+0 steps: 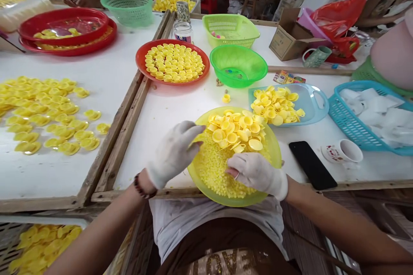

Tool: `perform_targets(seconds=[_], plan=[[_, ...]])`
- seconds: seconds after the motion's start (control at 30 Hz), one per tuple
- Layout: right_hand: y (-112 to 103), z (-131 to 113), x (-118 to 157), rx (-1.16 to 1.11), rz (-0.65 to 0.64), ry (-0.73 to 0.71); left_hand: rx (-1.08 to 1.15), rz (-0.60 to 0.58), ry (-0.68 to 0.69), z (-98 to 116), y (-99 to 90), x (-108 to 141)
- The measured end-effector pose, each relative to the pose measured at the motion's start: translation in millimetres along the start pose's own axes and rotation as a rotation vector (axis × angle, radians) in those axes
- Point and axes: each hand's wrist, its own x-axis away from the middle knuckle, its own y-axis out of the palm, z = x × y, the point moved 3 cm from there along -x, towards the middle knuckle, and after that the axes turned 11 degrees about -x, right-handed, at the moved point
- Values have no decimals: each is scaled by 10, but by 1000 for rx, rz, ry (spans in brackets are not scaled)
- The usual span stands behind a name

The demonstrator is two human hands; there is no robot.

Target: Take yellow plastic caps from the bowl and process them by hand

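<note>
- One white desk (140, 150), split by wooden strips (124, 137), carries everything near the person; many yellow pieces (61, 109) are spread across its left section.
- Yellow basin (232, 201) at the near edge, just in front of the person's body, with both gloved hands over it.
- Blue basket (351, 124) at the far right, filled with white pieces (383, 109).
- Orange-red tray (139, 58) beyond the basin to the left, covered with upright yellow cups.
- Light-blue tray (314, 111) just beyond the basin's right side, bearing a heap of loose yellow cups (277, 107).
- Left hand (189, 139) at the basin's left rim, half open, thumb and fingers a little apart; I cannot tell whether anything sits between them.
- Right hand (240, 169) low over the pellets, fingers curled in; whether it pinches something is hidden.
- Black phone (312, 165) flat on the desk, right of the basin, near a white mug (335, 153).
- Yellow cups (232, 126) piled inside the basin's far half.
- Small yellow pellets (213, 163) filling its near half.
</note>
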Motion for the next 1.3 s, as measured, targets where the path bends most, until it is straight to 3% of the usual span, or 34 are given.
perform_targets(seconds=[0.1,0.17,0.27,0.37,0.5,0.63,0.8,1.07,1.17,1.3], plan=[[-109,59,-17,-585,208,269,-88,-96,131,151,240,-204],[-139,88,-10,-1019,384,449,-31,-88,145,144,278,-229],[-164,82,-33,-1512,565,588,205,-21,1,119,154,-139],[-224,45,-136,-1690,579,617,387,-96,-192,203,5,12],[-302,-46,-363,-1706,594,545,413,-189,-192,463,-28,124],[-281,-165,-556,-1635,657,423,327,-171,-123,640,105,127],[-220,-208,-612,-1491,747,233,321,-135,-83,708,166,99],[-344,-142,-484,-1438,765,350,299,-75,-49,680,127,131],[-372,-126,-311,-1278,680,404,228,17,-18,635,56,170],[-333,-129,-115,-751,440,403,119,66,6,641,-30,203]])
